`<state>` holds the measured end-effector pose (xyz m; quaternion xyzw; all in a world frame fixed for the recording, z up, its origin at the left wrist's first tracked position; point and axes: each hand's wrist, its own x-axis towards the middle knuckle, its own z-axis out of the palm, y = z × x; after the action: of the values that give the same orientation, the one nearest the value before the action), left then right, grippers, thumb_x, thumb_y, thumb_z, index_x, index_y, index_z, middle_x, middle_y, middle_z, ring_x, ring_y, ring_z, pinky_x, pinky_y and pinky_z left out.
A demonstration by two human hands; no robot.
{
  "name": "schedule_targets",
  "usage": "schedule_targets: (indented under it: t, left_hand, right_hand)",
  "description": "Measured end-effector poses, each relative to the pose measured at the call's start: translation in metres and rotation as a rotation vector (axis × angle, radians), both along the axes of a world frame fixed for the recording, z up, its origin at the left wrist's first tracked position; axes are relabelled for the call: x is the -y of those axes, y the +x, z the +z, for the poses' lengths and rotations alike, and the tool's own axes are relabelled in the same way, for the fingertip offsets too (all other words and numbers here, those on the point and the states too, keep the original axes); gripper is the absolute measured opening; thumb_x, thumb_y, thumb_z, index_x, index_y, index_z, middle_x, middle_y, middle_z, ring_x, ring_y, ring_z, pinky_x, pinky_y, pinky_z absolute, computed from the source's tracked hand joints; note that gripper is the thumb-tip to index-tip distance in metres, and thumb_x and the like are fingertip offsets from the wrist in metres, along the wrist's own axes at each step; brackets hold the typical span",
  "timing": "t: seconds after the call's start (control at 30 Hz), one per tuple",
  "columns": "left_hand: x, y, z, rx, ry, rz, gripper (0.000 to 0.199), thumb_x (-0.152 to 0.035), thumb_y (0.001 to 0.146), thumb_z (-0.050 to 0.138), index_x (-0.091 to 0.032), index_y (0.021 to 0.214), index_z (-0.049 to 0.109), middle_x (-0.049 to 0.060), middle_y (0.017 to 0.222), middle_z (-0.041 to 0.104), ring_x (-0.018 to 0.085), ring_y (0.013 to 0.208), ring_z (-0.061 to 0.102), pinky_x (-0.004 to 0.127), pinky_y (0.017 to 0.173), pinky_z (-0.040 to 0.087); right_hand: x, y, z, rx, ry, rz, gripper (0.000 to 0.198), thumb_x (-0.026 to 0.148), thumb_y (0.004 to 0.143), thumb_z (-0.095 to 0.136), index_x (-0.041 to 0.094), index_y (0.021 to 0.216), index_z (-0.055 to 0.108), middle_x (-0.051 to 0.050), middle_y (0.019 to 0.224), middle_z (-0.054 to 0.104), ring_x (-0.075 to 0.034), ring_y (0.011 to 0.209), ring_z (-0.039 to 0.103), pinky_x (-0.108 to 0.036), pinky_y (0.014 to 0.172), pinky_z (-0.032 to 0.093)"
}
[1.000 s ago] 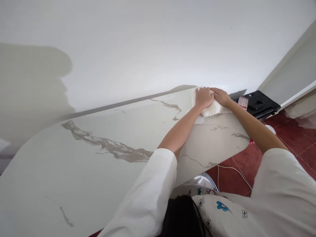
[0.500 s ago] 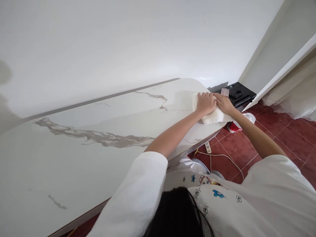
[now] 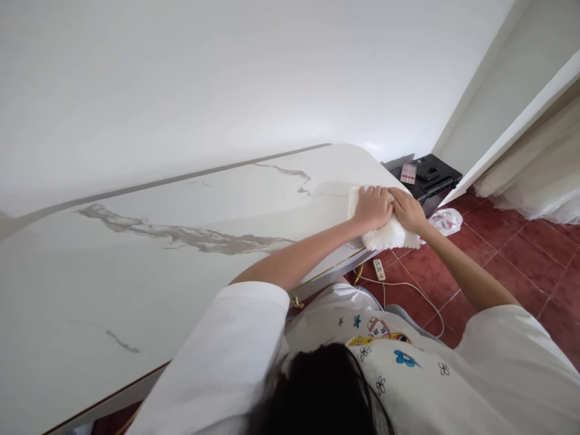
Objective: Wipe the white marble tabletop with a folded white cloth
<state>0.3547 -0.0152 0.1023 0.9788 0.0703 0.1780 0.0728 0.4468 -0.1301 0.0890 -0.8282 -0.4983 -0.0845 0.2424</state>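
Note:
A white cloth [image 3: 389, 235] lies on the right end of the white marbled tabletop [image 3: 226, 205], its scalloped edge hanging over the table's front edge. My left hand [image 3: 374, 208] presses down on the cloth with fingers curled on it. Beside it, touching, my right hand [image 3: 406, 209] also grips the cloth, its fingertips close against the left hand. The cloth under both palms is hidden.
A white wall [image 3: 226, 78] runs behind the table. Past its right end is a black case [image 3: 437, 175] with a small pinkish packet [image 3: 408, 174] on it. On the red tiled floor are a plastic bag [image 3: 446, 222], a power strip [image 3: 379, 269] and its cord.
Both hands have drawn the cloth a little toward the table's front edge, so more of it hangs over. The view has shifted slightly.

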Motion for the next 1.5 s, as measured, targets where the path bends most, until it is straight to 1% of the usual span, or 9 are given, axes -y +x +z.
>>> schedule_targets:
  t: [0.17, 0.3, 0.53, 0.8, 1.0, 1.2, 1.3, 1.4, 1.5]
  left_hand:
    - [-0.014, -0.036, 0.002, -0.048, 0.015, 0.006, 0.039, -0.026, 0.095, 0.031, -0.011, 0.125, 0.051, 0.014, 0.125, 0.058, 0.029, 0.114, 0.050, 0.047, 0.104, 0.030]
    - [-0.028, -0.039, 0.005, -0.094, -0.009, 0.042, 0.039, -0.028, 0.096, 0.030, -0.012, 0.124, 0.051, 0.014, 0.124, 0.059, 0.029, 0.113, 0.050, 0.048, 0.102, 0.032]
    - [-0.064, -0.015, 0.006, -0.089, -0.039, 0.137, 0.037, -0.028, 0.095, 0.031, -0.013, 0.121, 0.053, 0.014, 0.121, 0.059, 0.030, 0.113, 0.051, 0.049, 0.100, 0.032]
    - [-0.139, 0.028, 0.002, -0.062, -0.028, 0.220, 0.037, -0.027, 0.095, 0.030, -0.011, 0.118, 0.053, 0.014, 0.118, 0.061, 0.029, 0.110, 0.052, 0.048, 0.097, 0.034]
    - [-0.185, 0.059, -0.001, -0.024, -0.055, 0.283, 0.034, -0.028, 0.096, 0.030, -0.013, 0.116, 0.053, 0.013, 0.121, 0.059, 0.028, 0.113, 0.050, 0.048, 0.100, 0.032]
    - [-0.224, 0.083, -0.003, 0.004, -0.101, 0.266, 0.037, -0.033, 0.100, 0.023, -0.015, 0.112, 0.053, 0.014, 0.120, 0.059, 0.029, 0.112, 0.049, 0.047, 0.100, 0.031]
    - [-0.242, 0.089, -0.002, 0.013, -0.139, 0.258, 0.032, -0.029, 0.098, 0.028, -0.016, 0.110, 0.055, 0.013, 0.120, 0.060, 0.027, 0.113, 0.050, 0.044, 0.100, 0.033]
    - [-0.253, 0.091, 0.001, 0.007, -0.159, 0.273, 0.028, -0.025, 0.095, 0.033, -0.017, 0.108, 0.057, 0.011, 0.122, 0.061, 0.025, 0.113, 0.052, 0.042, 0.100, 0.035]
    - [-0.257, 0.092, 0.003, -0.008, -0.153, 0.287, 0.030, -0.024, 0.094, 0.033, -0.017, 0.110, 0.057, 0.010, 0.124, 0.061, 0.025, 0.115, 0.052, 0.042, 0.100, 0.036]
  right_hand:
    - [-0.014, -0.032, -0.003, -0.007, 0.020, 0.051, 0.041, 0.029, 0.093, 0.028, 0.020, 0.126, 0.051, -0.011, 0.128, 0.059, -0.026, 0.122, 0.051, -0.046, 0.105, 0.041]
    - [-0.033, -0.028, -0.002, -0.052, -0.010, 0.089, 0.042, 0.027, 0.091, 0.029, 0.021, 0.125, 0.052, -0.011, 0.128, 0.059, -0.026, 0.122, 0.050, -0.046, 0.106, 0.040]
    - [-0.080, 0.009, -0.001, -0.070, -0.053, 0.161, 0.043, 0.029, 0.091, 0.029, 0.022, 0.126, 0.052, -0.009, 0.129, 0.059, -0.025, 0.123, 0.051, -0.045, 0.106, 0.040]
    - [-0.167, 0.060, -0.002, -0.086, -0.088, 0.175, 0.049, 0.027, 0.088, 0.030, 0.016, 0.129, 0.053, -0.010, 0.135, 0.056, -0.027, 0.125, 0.050, -0.047, 0.107, 0.039]
    - [-0.224, 0.098, -0.006, -0.122, -0.054, 0.164, 0.050, 0.028, 0.084, 0.034, 0.020, 0.128, 0.056, -0.006, 0.136, 0.057, -0.028, 0.125, 0.051, -0.049, 0.108, 0.038]
    - [-0.261, 0.122, -0.009, -0.132, -0.017, 0.142, 0.050, 0.028, 0.084, 0.036, 0.021, 0.127, 0.058, -0.005, 0.135, 0.058, -0.029, 0.124, 0.052, -0.051, 0.107, 0.038]
    - [-0.278, 0.127, -0.009, -0.127, 0.004, 0.136, 0.048, 0.028, 0.084, 0.036, 0.022, 0.126, 0.059, -0.004, 0.133, 0.059, -0.029, 0.122, 0.054, -0.052, 0.105, 0.040]
    - [-0.291, 0.130, -0.008, -0.129, 0.004, 0.143, 0.047, 0.028, 0.084, 0.036, 0.024, 0.124, 0.061, -0.002, 0.130, 0.061, -0.029, 0.119, 0.056, -0.052, 0.103, 0.043]
    - [-0.298, 0.131, -0.007, -0.140, -0.020, 0.149, 0.048, 0.027, 0.084, 0.036, 0.025, 0.124, 0.062, -0.001, 0.129, 0.062, -0.029, 0.119, 0.056, -0.051, 0.103, 0.043]
